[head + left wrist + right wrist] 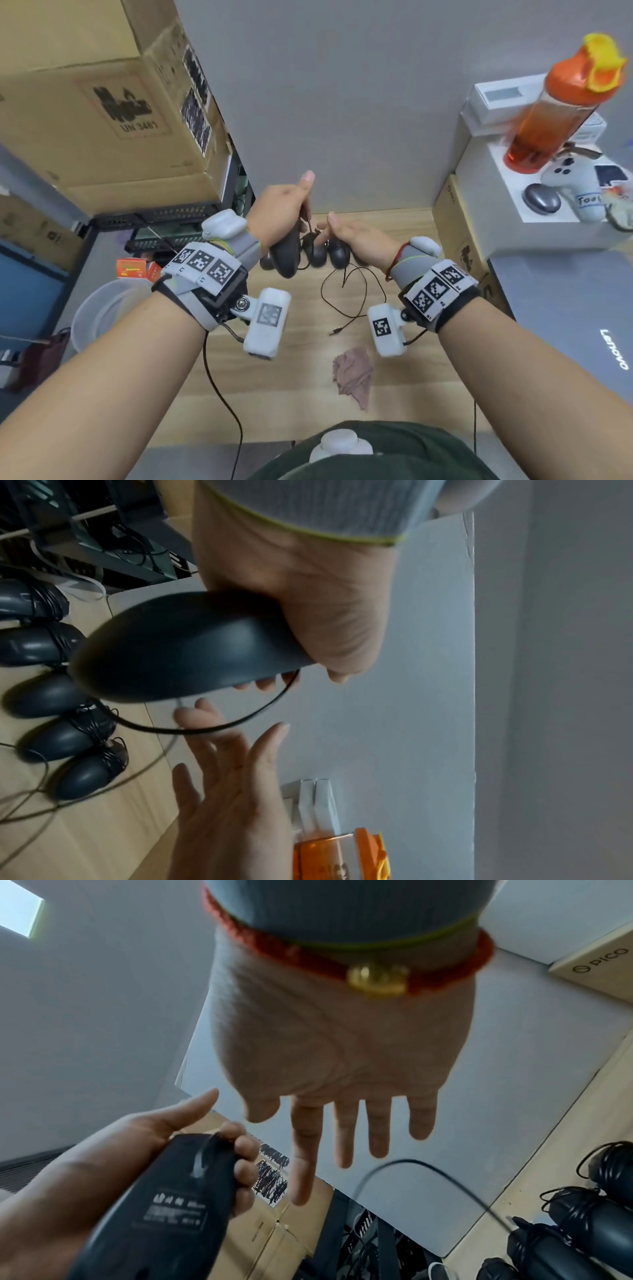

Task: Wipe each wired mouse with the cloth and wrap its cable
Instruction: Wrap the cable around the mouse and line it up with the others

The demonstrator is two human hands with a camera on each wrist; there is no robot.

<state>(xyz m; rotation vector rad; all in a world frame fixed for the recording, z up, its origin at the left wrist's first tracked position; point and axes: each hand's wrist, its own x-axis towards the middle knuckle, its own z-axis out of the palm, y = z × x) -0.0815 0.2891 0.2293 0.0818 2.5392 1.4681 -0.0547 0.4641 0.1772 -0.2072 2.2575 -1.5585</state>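
The left hand (281, 209) curls round a matte black wired mouse (286, 253), lifted, long axis running back toward the wrist. Its thin black cable (219, 727) arcs just beyond the right hand's (359, 240) straight, spread, empty fingers (303, 1150), the nearer ones to catch it.

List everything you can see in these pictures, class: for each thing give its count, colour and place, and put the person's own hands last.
held mouse: one, black, in the left hand, cable trailing loose onto the desk
wrapped mice: five, black, in a row on the desk
cloth: one, pinkish-brown, on the desk near the person
bottle: one, orange, on the white box, right
cardboard box: one, brown, far left
laptop: one, grey, closed, right
left hand: grips the held mouse
right hand: fingers straight, holding nothing
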